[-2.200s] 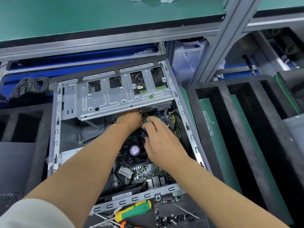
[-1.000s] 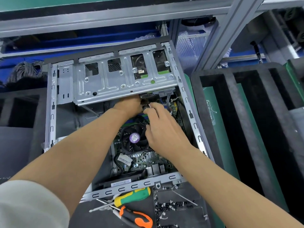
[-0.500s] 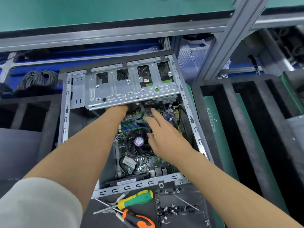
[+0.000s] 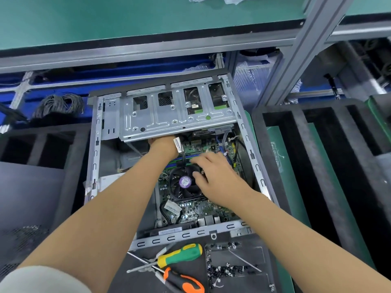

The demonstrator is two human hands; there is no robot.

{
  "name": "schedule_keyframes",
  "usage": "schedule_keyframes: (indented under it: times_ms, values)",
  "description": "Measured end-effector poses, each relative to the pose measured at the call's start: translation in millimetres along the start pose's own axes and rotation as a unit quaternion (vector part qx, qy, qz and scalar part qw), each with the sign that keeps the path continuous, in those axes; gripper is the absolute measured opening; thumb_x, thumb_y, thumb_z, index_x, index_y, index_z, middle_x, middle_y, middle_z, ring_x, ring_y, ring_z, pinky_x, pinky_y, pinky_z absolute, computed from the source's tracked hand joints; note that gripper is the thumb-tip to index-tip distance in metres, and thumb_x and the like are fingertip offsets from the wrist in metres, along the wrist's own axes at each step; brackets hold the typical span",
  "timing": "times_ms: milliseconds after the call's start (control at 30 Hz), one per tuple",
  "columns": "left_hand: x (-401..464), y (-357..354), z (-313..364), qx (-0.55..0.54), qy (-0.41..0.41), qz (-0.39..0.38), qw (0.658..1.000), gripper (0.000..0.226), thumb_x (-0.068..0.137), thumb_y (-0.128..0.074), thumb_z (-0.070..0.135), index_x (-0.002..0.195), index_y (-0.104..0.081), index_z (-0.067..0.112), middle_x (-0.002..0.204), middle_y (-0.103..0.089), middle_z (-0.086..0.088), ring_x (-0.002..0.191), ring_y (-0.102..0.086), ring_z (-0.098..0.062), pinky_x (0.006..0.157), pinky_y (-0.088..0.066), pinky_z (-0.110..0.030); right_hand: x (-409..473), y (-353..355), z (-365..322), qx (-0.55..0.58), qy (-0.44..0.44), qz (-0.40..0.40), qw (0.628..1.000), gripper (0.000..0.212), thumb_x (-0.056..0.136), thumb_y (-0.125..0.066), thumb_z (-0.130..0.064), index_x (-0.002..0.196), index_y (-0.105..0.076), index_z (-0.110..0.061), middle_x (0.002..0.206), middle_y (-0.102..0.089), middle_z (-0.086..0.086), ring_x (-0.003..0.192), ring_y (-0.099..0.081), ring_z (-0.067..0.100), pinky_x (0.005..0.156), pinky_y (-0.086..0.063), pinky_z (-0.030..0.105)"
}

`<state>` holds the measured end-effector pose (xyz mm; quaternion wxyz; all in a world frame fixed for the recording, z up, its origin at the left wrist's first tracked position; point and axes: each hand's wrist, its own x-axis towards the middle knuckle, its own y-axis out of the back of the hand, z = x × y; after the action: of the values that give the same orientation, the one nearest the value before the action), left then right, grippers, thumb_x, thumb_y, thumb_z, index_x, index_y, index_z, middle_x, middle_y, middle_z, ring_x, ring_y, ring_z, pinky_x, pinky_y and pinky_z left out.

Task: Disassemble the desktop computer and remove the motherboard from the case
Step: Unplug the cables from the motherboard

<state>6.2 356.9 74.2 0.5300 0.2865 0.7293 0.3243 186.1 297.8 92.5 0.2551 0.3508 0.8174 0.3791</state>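
Inside the case (image 4: 96,144), right hand (image 4: 213,176) loose-fingered over the motherboard (image 4: 190,208); left hand (image 4: 163,142) grip unclear under drive cage (image 4: 160,121)

Bright, even overhead light; soft shadows inside case (image 4: 96,144) — wide-angle bending at edges; slight motion blur lower frame.

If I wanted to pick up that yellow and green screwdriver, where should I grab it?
Probably by the fat handle of the yellow and green screwdriver, coming down from above. It lies flat on the dark mat in front of the computer case, handle pointing right and clear on top. The thin shaft crosses the orange and black tool, so it is awkward to pinch.
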Motion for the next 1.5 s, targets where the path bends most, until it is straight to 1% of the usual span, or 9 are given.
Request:
schedule_keyframes:
  times_ms: [133,467,667,800,967,1067,1233,1333,1500]
  values:
    - [-16.2,-5.3,-6.6,-0.162,0.031,0.043,0.985,0.032,0.093,-0.05,0.019,0.125,-0.049,0.013,0.127,-0.05,-0.016,0.113,-0.047,-0.035,0.103,-0.039,-0.042,13.9,-1.5,-10.1,0.023,-0.011,-0.043,0.999,0.047,0.101,-0.046,-0.039,0.143,-0.043,-0.018,0.138,-0.051,0.005,0.126,-0.034,0.029,0.105,-0.031,0.043]
    - [-67.8,-28.9,-19.0,-0.61,0.046,0.166,0.773,0.03,0.099,-0.047,0.017,0.128,-0.056,0.017,0.122,-0.061,-0.002,0.106,-0.058,-0.018,0.089,-0.048,-0.03,61.6,-1.7,-20.8,0.148,-0.086,-0.001,0.985,0.029,0.101,-0.049,-0.031,0.08,-0.068,-0.025,0.077,-0.067,0.001,0.073,-0.059,0.021,0.071,-0.047,0.035]
    - [-69.4,-34.5,-9.6,-0.523,-0.021,0.145,0.84,0.055,0.089,-0.066,0.035,0.139,-0.048,0.02,0.123,-0.061,-0.001,0.111,-0.057,-0.019,0.094,-0.046,-0.03,77.9,-9.5,-16.5,0.472,-0.269,0.044,0.838,0.026,0.105,-0.042,-0.024,0.109,-0.057,-0.003,0.103,-0.07,0.015,0.089,-0.071,0.026,0.087,-0.057,0.042]
    - [-54.4,-30.1,-7.6,-0.525,0.008,0.182,0.831,0.024,0.092,-0.065,0.027,0.112,-0.065,0.014,0.107,-0.067,-0.005,0.095,-0.062,-0.016,0.084,-0.047,-0.025,71.9,-3.3,-7.9,0.58,-0.274,0.051,0.765,0.018,0.106,-0.039,-0.02,0.106,-0.054,-0.009,0.119,-0.066,0.014,0.084,-0.068,0.016,0.074,-0.054,0.027]
    - [-40.6,-24.4,-6.2,-0.62,0.084,0.159,0.764,0.024,0.099,-0.051,0.021,0.099,-0.061,0.0,0.095,-0.07,-0.016,0.085,-0.07,-0.032,0.083,-0.057,-0.045,62.4,0.3,4.4,0.379,-0.239,0.006,0.894,0.035,0.105,-0.041,-0.02,0.139,-0.048,-0.012,0.138,-0.054,0.004,0.124,-0.052,0.02,0.105,-0.042,0.034]
    - [-41.4,-22.2,0.7,-0.743,0.091,0.141,0.648,0.014,0.101,-0.044,0.016,0.094,-0.053,0.008,0.092,-0.068,-0.011,0.068,-0.069,-0.023,0.076,-0.059,-0.04,49.6,8.7,6.6,0.193,-0.184,-0.057,0.962,0.04,0.105,-0.038,-0.015,0.144,-0.044,-0.017,0.143,-0.049,0.006,0.107,-0.057,0.018,0.079,-0.046,0.017]
    - [-45.3,-20.9,5.9,-0.848,0.136,0.116,0.499,0.017,0.101,-0.04,0.013,0.086,-0.045,0.02,0.079,-0.059,-0.004,0.054,-0.053,-0.015,0.051,-0.044,-0.026,22.1,20.6,-9.3,-0.042,-0.112,-0.153,0.981,0.036,0.103,-0.043,-0.028,0.137,-0.046,-0.015,0.122,-0.057,0.016,0.079,-0.061,0.023,0.067,-0.053,0.035]
    - [-46.1,-22.9,3.5,-0.819,0.138,0.125,0.542,0.012,0.096,-0.046,0.019,0.084,-0.046,0.017,0.073,-0.056,-0.004,0.059,-0.045,-0.017,0.053,-0.037,-0.029,1.6,24.9,-18.0,-0.155,-0.065,-0.158,0.973,0.028,0.103,-0.043,-0.033,0.113,-0.054,-0.01,0.106,-0.06,0.013,0.083,-0.058,0.028,0.067,-0.046,0.035]
    - [-56.2,-30.6,8.3,-0.727,0.082,0.151,0.665,0.023,0.095,-0.057,0.03,0.112,-0.05,0.017,0.106,-0.061,-0.003,0.09,-0.061,-0.019,0.081,-0.048,-0.034,-29.7,33.4,-23.1,-0.138,-0.011,0.206,0.969,0.021,0.098,-0.052,-0.012,0.114,-0.064,-0.002,0.107,-0.063,0.014,0.1,-0.06,0.031,0.088,-0.051,0.041]
